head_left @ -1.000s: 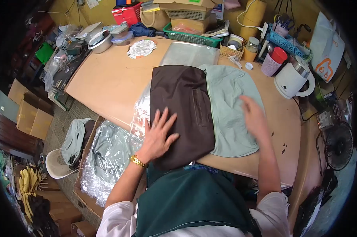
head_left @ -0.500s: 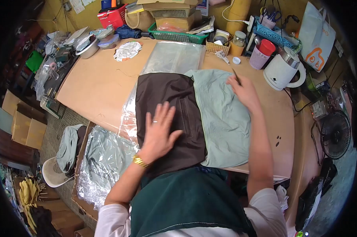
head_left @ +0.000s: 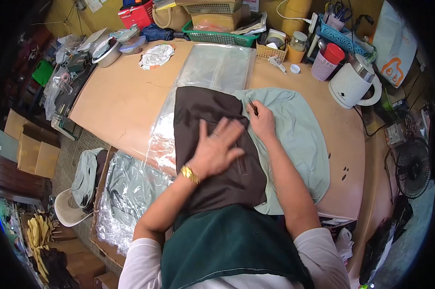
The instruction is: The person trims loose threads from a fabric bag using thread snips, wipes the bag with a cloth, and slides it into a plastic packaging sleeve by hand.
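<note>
A two-tone garment lies spread on the table in front of me, a dark brown part (head_left: 198,108) on the left and a pale green part (head_left: 299,139) on the right. My left hand (head_left: 217,149) rests flat on the brown part with its fingers spread, beside a stitched pocket slit (head_left: 241,164). At the upper seam between the two colours, my right hand (head_left: 262,120) is closed around a small dark pointed tool (head_left: 252,107), its tip directed at the fabric edge. The fingers hide most of that tool.
Clear plastic bags (head_left: 215,67) lie under and beyond the garment. A white kettle (head_left: 350,86), a pink cup (head_left: 322,70) and baskets stand along the back. At lower left, a box (head_left: 99,192) holds plastic-wrapped green clothing. A fan (head_left: 412,168) is at right.
My right hand has moved left with the tool, from the green part to the seam. My left hand has slid right over the brown part. The green part's outer edge has spread further right.
</note>
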`<state>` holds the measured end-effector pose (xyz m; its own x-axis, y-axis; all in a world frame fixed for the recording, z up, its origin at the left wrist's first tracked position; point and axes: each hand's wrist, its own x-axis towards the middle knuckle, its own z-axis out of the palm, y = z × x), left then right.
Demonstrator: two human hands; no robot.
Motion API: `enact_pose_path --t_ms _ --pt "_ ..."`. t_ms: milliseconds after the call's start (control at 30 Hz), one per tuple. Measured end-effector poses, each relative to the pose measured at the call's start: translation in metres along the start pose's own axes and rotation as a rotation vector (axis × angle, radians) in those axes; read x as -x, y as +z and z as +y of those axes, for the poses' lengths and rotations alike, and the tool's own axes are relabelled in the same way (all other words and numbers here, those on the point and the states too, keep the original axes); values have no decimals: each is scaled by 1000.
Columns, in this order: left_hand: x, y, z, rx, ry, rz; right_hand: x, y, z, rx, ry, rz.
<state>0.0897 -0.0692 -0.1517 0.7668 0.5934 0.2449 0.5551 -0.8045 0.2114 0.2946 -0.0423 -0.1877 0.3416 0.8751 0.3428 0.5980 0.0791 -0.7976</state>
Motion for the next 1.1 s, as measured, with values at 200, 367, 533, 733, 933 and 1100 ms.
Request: enact_pose_path --t_ms 200,367,533,733,933,1100 --pt "22 -31 -122 -451 -699 27 4 -10 4 16 77 14" --pt "-16 -27 -134 -12 -380 372 4 -8 6 41 70 20" --pt "-58 -20 -115 -135 -312 141 10 -16 11 64 -38 20" --pt "-36 -73 -112 244 -187 32 -33 -52 -11 194 30 -168" --pt "-12 -115 -36 493 -192 331 -43 -19 -117 -438 -95 -733" --pt "49 -117 -109 547 -621 883 -24 -22 -122 -350 -140 -482"
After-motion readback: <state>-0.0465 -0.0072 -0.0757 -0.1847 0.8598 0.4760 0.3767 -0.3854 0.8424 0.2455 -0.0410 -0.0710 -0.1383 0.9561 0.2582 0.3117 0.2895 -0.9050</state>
